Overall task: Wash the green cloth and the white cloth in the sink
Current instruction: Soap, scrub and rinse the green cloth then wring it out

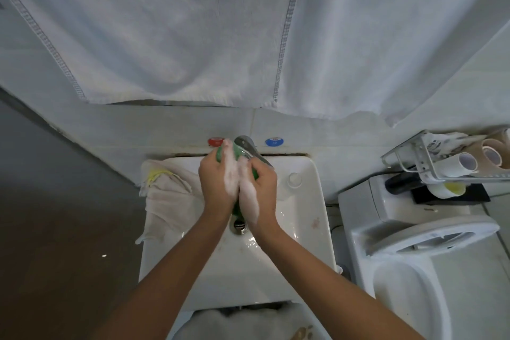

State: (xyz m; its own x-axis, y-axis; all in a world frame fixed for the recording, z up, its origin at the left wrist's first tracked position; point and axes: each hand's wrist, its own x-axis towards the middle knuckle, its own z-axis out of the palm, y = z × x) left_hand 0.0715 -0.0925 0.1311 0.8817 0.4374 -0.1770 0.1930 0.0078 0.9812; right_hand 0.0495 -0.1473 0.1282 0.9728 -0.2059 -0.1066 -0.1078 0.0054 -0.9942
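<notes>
**Green cloth lathered between both hands over the sink**

The green cloth [234,153] is bunched tight between your palms above the basin, and only slivers of it show: at your fingertips near the tap and below the heels of your hands. White foam covers most of it. Its long axis runs from the drain up toward the wall.

Largest around you is the hanging white towel [193,30], draped across the wall above. Below it sits the sink [303,243], wet, with the toilet [414,257] just beside it on your right. The white cloth [168,196] lies crumpled over the sink's left rim, apart from your hands. A wire shelf [430,163] holds tape rolls on the right. The tap [252,149] is partly hidden behind your fingers.

Your left hand [215,182] and right hand [262,185] press together, fingers curled round the cloth.
</notes>
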